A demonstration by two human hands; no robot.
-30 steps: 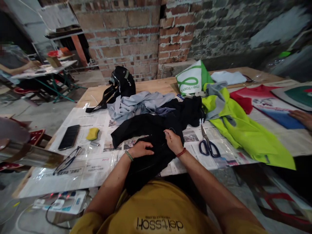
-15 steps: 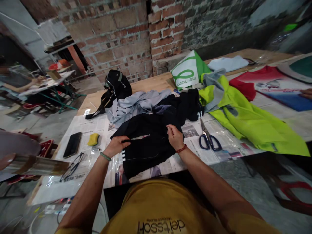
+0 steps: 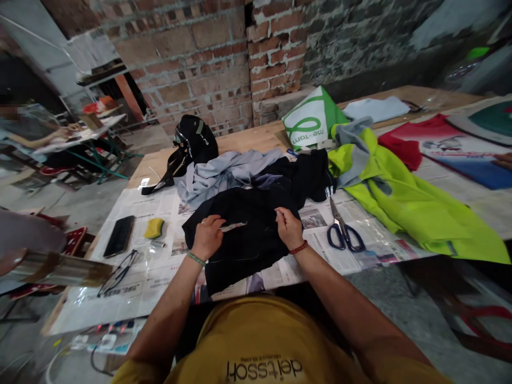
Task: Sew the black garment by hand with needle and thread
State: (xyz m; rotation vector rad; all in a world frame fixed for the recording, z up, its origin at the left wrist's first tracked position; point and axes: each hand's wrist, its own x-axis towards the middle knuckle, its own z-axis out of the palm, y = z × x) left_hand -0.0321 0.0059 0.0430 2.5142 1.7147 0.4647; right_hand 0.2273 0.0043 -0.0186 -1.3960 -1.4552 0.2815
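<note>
A black garment [image 3: 248, 248] with white stripes lies bunched on the newspaper, with a narrow gap showing newspaper near its middle. My left hand [image 3: 207, 237], a green bead bracelet at its wrist, has its fingers bent together on the cloth left of that gap. On the right part, my right hand [image 3: 288, 229] pinches a fold of the same cloth; a red bracelet circles that wrist. Blue-handled scissors [image 3: 341, 229] lie to the right of my right hand. Behind the garment is a crumpled light grey cloth [image 3: 230, 173].
A phone [image 3: 119, 236], yellow sponge [image 3: 153, 228] and glasses [image 3: 122, 272] lie at left, beside a metal cylinder [image 3: 60, 269]. A black bag [image 3: 196, 138] and green-white bag [image 3: 310, 120] stand behind. A neon-yellow garment [image 3: 416, 200] spreads right. Another person [image 3: 28, 128] sits far left.
My left hand has moved right and inward over the black garment, covering the white stripes at its left edge. The gap in the cloth has narrowed. My right hand has hardly moved.
</note>
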